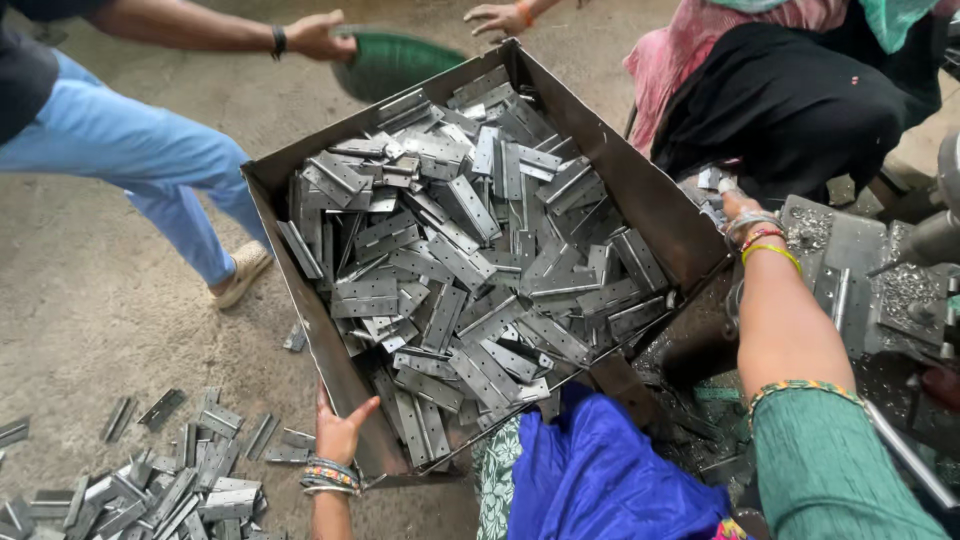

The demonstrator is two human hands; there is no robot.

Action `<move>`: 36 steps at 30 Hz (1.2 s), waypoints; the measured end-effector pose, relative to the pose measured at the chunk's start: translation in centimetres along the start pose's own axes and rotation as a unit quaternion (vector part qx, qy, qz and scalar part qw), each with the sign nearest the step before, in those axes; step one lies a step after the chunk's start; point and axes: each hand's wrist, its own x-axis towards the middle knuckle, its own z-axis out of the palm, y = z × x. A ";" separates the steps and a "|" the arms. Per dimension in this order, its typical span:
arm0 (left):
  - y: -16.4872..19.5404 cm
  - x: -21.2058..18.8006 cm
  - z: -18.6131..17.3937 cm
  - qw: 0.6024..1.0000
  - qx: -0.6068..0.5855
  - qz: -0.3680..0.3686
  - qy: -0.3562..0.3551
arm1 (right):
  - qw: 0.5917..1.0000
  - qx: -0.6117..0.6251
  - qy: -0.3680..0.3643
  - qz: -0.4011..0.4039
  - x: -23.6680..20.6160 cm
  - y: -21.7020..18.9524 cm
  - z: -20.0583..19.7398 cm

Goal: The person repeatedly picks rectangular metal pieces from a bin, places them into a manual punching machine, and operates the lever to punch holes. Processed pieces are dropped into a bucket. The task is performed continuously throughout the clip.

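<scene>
A large dark metal box sits tilted on the ground, filled with several flat grey steel hinges. My left hand, with bangles on the wrist, grips the box's near left wall, thumb sticking out. My right arm, in a green sleeve with bangles, reaches to the box's right corner. My right hand is mostly hidden there behind the wall, so its grip does not show.
A person in blue jeans holds a green basin at the box's far corner. Another person's hand reaches in at the top. More hinges lie heaped on the floor at the lower left. A metal machine stands at the right.
</scene>
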 end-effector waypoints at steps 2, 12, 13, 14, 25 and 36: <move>0.7 -0.3 -0.1 0.999 0.035 0.022 0.005 | 1.000 0.007 0.001 0.003 -0.3 -0.2 0.0; 0.2 -1.2 -0.1 0.997 -0.041 -0.067 -0.017 | 0.999 0.023 0.031 0.037 -2.7 1.6 -1.4; -0.1 -1.2 -0.2 0.996 -0.036 -0.074 -0.018 | 0.998 0.036 0.037 0.039 -2.9 1.6 -1.8; -0.4 -1.2 -0.4 0.996 -0.030 -0.084 -0.018 | 0.996 0.069 0.053 0.030 -3.1 1.3 -2.1; -1.8 -2.4 -1.3 0.998 -0.057 -0.022 -0.010 | 0.848 0.002 0.322 -0.421 -21.7 7.7 -8.1; -0.9 -4.4 -0.4 0.990 -0.136 0.038 -0.005 | 0.905 -0.188 0.345 -0.160 -34.8 30.5 -13.9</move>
